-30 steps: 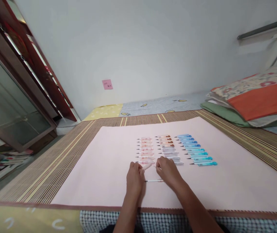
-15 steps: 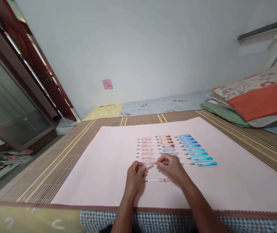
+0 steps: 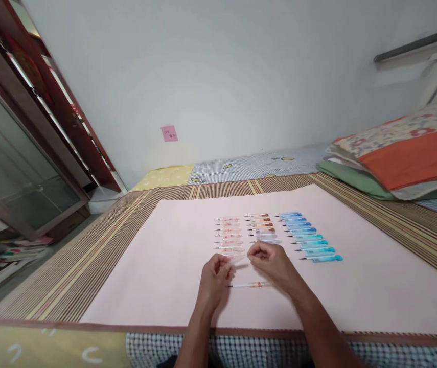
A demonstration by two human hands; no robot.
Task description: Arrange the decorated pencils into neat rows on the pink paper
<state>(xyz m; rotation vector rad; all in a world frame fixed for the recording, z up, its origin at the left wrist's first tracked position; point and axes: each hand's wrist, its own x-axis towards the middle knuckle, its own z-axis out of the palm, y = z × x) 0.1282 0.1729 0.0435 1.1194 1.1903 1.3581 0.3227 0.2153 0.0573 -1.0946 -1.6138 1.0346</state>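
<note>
My left hand (image 3: pixel 213 278) pinches a thin, pale, translucent strip (image 3: pixel 237 259) that slants up to the right. Close to the strip's far end, the thumb and fingertips of my right hand (image 3: pixel 274 263) are pressed together; what they hold is too small to make out. Below both hands lies a white pen (image 3: pixel 243 285) with a dark tip and a reddish pattern, its right end partly behind my right hand. Beyond my hands are a column of pink-patterned pens (image 3: pixel 231 230) and a column of brown and grey pens (image 3: pixel 259 224), both partly covered at the near end.
Blue and turquoise pens (image 3: pixel 310 237) form a third column at the right. Everything lies on a pale pink sheet (image 3: pixel 157 266) over a striped mat (image 3: pixel 99 240). Folded bedding (image 3: pixel 406 158) sits at the back right, against a white wall (image 3: pixel 241 76) with a pink note (image 3: pixel 169 133).
My right hand has shifted slightly right, widening the gap between the two hands. The pale strip's angle has changed a little; the laid-out pens have not moved.
</note>
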